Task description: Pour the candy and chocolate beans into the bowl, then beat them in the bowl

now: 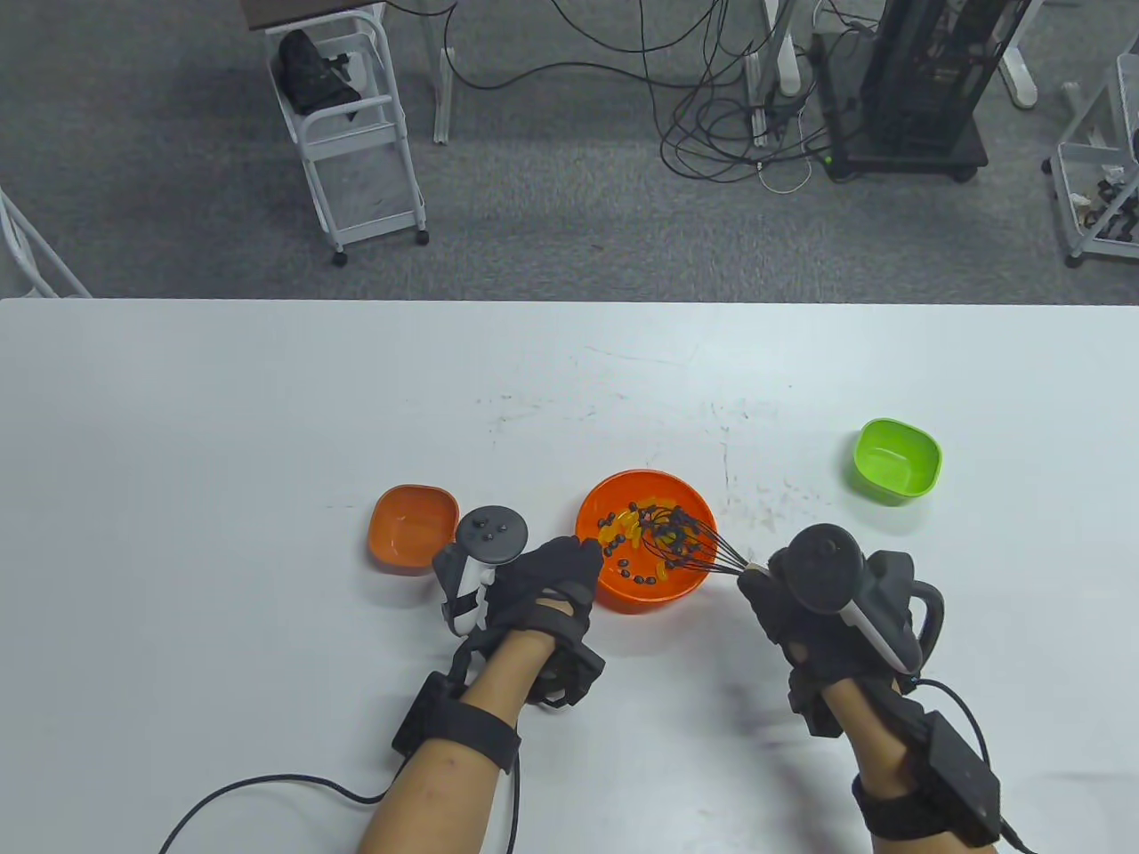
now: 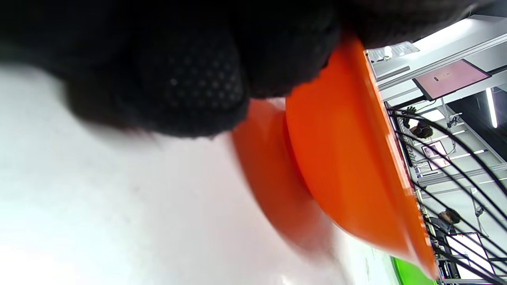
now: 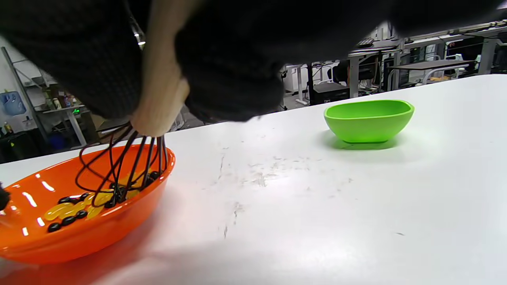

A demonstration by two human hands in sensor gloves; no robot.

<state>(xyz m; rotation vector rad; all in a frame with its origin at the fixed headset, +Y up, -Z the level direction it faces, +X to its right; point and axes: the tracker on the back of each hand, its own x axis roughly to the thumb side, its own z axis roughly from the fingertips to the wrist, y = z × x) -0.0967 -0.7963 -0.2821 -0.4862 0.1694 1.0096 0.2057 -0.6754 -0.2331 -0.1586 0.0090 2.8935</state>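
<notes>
The round orange bowl (image 1: 645, 475) sits at the table's front middle and holds yellow candy (image 1: 634, 525) and dark chocolate beans (image 1: 623, 566). My left hand (image 1: 569, 556) grips the bowl's left rim; in the left wrist view its gloved fingers (image 2: 198, 79) curl over the bowl (image 2: 336, 158). My right hand (image 1: 774, 587) grips the pale handle of a black wire whisk (image 1: 703, 547). The whisk's wires (image 3: 119, 166) stand inside the bowl (image 3: 79, 241), down among the candy (image 3: 63, 209) and beans (image 3: 69, 219).
An empty small orange dish (image 1: 412, 529) sits just left of my left hand. An empty green bowl (image 1: 897, 460) stands at the right, also in the right wrist view (image 3: 368, 120). Glove cables trail off the front edge.
</notes>
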